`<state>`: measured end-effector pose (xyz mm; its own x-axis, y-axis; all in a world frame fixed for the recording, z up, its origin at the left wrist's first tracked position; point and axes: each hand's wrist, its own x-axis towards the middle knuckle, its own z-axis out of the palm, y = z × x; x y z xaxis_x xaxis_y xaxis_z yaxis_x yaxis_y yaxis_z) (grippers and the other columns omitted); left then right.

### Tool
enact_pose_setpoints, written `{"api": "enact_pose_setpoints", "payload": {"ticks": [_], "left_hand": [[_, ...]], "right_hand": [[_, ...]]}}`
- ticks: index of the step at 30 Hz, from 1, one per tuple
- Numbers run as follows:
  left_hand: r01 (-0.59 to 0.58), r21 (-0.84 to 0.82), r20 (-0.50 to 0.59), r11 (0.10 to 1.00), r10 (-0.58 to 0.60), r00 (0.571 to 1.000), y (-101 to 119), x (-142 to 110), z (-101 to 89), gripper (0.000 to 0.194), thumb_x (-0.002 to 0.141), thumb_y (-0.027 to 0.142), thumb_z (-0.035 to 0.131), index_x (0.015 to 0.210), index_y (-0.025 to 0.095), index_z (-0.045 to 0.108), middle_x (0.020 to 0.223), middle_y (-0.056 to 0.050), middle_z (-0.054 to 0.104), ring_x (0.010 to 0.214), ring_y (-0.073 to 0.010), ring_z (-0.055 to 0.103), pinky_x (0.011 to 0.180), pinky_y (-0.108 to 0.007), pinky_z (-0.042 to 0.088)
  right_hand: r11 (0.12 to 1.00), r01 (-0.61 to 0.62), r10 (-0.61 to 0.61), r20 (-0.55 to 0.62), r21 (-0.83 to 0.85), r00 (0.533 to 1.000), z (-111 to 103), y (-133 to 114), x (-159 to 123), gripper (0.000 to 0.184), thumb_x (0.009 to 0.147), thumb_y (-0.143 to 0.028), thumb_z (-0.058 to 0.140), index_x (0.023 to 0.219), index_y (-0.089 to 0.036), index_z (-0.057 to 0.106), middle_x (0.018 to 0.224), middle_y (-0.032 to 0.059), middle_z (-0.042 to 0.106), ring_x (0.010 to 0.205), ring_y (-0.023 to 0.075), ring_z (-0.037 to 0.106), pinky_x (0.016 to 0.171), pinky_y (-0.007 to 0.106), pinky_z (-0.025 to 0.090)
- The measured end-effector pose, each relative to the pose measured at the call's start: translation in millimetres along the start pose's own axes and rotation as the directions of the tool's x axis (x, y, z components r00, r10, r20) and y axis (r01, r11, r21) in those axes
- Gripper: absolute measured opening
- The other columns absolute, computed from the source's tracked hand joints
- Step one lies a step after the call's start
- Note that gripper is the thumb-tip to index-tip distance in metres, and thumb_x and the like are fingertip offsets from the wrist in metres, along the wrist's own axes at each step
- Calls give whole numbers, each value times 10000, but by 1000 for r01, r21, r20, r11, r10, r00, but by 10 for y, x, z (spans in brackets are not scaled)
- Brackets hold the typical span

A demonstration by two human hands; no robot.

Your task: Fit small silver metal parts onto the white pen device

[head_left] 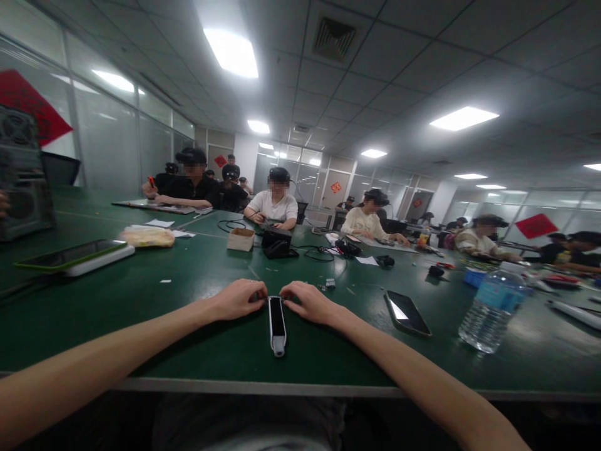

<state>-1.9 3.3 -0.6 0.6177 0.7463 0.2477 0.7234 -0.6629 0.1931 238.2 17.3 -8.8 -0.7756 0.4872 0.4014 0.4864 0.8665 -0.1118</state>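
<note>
A slim white pen-shaped device (277, 322) with a long dark screen lies on the green table in front of me, its grey tip pointing towards me. My left hand (240, 299) is closed, with thumb and fingers pinched at the device's far left corner. From the other side, my right hand (310, 302) curls its fingers against the far right corner. Both sets of fingertips appear to touch the device. Whether they also hold some small part there is too small to tell.
To the right are a phone (406, 312) and a water bottle (493, 307). A green-edged tablet (72, 254) lies at left. Ahead stand a small open box (241, 239) and a black device (277, 242) with cables. Several people sit around the table (188, 357).
</note>
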Motion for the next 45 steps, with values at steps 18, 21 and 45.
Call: {"api": "enact_pose_setpoints", "payload": {"ticks": [18,21,45], "left_hand": [[26,-19,12,999,-26,1000,32,-2,-11,182,838,279,532,962,185,625,861,-27,668,775,-168,620,699,-251,457],[26,-33,16,999,-26,1000,24,1,-11,191,847,299,516,960,188,624,858,-29,668,765,-167,617,692,-254,459],[35,-13,8,999,-35,999,42,-4,-37,210,859,326,481,944,191,616,875,-38,677,783,-176,619,699,-264,465]], "right_hand": [[1000,27,-27,-35,-8,999,31,21,-8,193,855,-206,580,1039,-148,582,927,59,629,832,155,580,776,277,466],[1000,30,-30,-31,-11,999,28,16,-3,193,852,-212,586,1035,-147,586,922,59,629,827,155,581,771,276,467],[849,-248,238,-83,-467,968,-629,527,-149,193,903,-230,491,962,-134,649,917,108,667,829,180,603,774,275,403]]}}
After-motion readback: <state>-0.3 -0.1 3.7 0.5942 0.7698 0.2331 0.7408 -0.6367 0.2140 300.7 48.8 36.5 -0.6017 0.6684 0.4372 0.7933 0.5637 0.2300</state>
